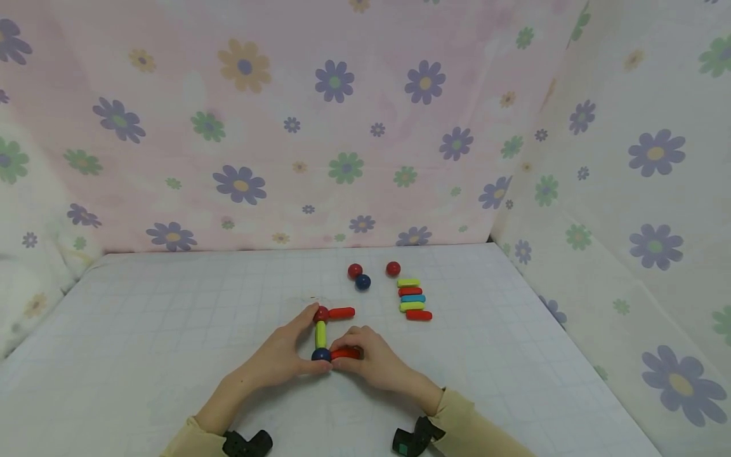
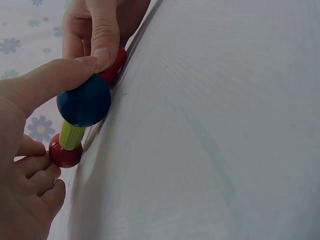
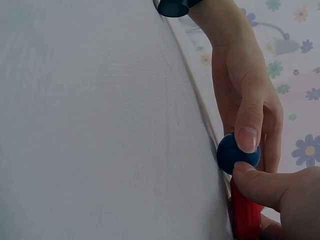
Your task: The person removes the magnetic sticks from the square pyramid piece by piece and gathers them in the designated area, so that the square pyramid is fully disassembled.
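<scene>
A joined piece of toy rods and balls lies on the table: a yellow-green rod (image 1: 321, 335) links a red ball (image 1: 322, 313) and a dark blue ball (image 2: 84, 100), and a red rod (image 1: 341, 313) points right from the red ball. My left hand (image 1: 276, 358) holds this piece along its left side, thumb on the blue ball and fingers at the red ball. My right hand (image 1: 374, 362) pinches a second red rod (image 3: 245, 212) between thumb and fingers, its end against the blue ball's right side.
Behind the hands sit a loose red ball (image 1: 355, 271) and a dark blue ball (image 1: 362, 282) side by side, with another red ball (image 1: 393, 268) to their right. Several red, yellow-green and blue rods (image 1: 412, 298) lie in a column. Flowered cloth (image 1: 297, 152) hangs behind the white-covered table (image 1: 143, 330).
</scene>
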Demonstrator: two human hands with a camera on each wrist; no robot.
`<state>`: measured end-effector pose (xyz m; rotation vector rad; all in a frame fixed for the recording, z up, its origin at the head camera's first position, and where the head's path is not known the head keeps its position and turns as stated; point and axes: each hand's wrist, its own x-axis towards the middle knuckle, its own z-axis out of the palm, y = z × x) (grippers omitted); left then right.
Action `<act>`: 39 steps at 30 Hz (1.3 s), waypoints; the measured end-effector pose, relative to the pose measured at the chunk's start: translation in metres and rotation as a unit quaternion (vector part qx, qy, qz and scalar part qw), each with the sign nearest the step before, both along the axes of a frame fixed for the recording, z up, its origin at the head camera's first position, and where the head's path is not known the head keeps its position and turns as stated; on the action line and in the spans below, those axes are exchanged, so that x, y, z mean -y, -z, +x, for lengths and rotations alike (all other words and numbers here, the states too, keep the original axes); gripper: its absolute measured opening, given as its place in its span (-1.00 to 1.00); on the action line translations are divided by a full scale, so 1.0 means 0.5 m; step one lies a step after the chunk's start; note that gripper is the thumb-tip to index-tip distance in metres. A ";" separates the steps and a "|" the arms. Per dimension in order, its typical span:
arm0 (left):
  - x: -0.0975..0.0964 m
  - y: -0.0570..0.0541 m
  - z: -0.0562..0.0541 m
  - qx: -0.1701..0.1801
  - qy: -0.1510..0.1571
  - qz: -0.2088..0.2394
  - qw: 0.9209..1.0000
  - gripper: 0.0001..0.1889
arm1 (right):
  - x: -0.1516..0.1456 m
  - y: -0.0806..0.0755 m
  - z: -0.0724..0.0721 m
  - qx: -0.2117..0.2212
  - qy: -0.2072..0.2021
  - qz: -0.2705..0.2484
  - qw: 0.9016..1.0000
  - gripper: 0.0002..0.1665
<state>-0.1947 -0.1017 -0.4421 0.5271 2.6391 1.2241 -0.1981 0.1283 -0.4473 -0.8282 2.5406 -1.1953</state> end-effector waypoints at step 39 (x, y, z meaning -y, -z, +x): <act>-0.008 -0.006 0.002 0.021 -0.026 -0.016 0.999 0.19 | -0.119 -0.066 -0.001 0.002 0.065 -0.011 0.998 -0.71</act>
